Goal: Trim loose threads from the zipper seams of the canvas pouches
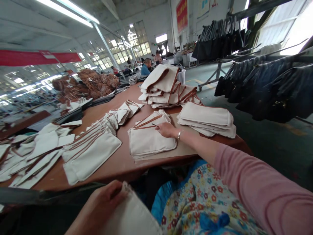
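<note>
At seven o'clock, low and close, pinched a cream fabric piece [134, 215] in the left hand [104, 202], with thumb and fingers pressed together over its upper corner. Lost sight of its lower part at the bottom of the view. Just off centre, toward five o'clock, had the right hand [167, 130] over a stack of cream panels [151, 143], clasping a slim dark tool [154, 125] between thumb and fingers, with its tip toward nine o'clock. Could not tell the tool's kind, nor the exact contact between hand and cloth. Wore a silvery bracelet [180, 134] on that wrist, and a pink sleeve [251, 182] toward four o'clock.

Had this stack on a tan sheet [184, 148] over the brown table [123, 160]. Saw a second stack [206, 117] at three o'clock, near the right wrist, and a taller heap of brown-trimmed cream pieces [161, 80] at twelve. Noted an overlapping row of cream pieces [94, 160] at eight o'clock, loose pieces [44, 150] farther out on that side, and brown bundles [95, 80] at ten. Made out black hanging goods [271, 94] between two and three, a person in blue [146, 69] beyond the heap near twelve, and a floral apron [193, 202] at five
</note>
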The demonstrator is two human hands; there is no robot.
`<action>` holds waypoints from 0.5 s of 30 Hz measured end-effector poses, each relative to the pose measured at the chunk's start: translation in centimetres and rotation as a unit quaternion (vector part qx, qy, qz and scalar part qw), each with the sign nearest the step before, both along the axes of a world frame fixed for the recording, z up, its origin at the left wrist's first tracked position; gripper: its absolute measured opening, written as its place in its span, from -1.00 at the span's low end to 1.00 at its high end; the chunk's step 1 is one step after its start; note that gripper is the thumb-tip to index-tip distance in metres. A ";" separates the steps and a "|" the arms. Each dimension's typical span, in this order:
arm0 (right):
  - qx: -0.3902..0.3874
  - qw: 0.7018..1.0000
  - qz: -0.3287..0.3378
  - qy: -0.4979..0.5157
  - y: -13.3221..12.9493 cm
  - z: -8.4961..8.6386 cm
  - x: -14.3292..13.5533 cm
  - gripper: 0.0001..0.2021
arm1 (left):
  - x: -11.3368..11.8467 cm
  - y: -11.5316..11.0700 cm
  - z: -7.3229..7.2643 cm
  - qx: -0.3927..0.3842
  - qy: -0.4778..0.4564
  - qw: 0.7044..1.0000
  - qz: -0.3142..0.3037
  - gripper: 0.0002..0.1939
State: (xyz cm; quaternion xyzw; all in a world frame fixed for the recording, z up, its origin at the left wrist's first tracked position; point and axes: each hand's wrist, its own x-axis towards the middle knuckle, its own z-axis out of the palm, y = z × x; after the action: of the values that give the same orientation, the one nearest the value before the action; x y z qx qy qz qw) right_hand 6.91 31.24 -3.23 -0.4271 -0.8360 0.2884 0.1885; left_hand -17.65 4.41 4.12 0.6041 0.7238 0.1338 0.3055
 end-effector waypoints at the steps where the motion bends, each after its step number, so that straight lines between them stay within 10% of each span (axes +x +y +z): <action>1: -0.001 1.000 0.009 0.021 -1.6 0.8 0.1 -0.70 | 2.1 0.4 0.8 -0.012 -0.045 0.999 -0.014 -0.61; 4: -0.060 0.989 0.058 0.120 -6.9 2.9 1.5 -0.64 | 7.2 1.7 3.0 -0.049 -0.212 0.974 -0.060 -0.66; 10: -0.293 0.864 0.201 0.356 -14.4 5.1 8.4 -0.63 | 11.8 4.4 4.3 -0.015 -0.317 0.923 -0.218 -0.82; 15: -0.207 0.904 0.164 0.337 -16.3 4.7 12.1 -0.61 | 13.5 6.8 2.0 -0.014 -0.309 0.919 -0.244 -0.82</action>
State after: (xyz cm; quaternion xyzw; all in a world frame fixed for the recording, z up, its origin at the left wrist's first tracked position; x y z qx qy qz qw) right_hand 18.99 14.92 1.45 -0.1911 -0.7024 0.6082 0.3165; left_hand -4.18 11.22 6.12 0.6863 0.4250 0.2247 0.5458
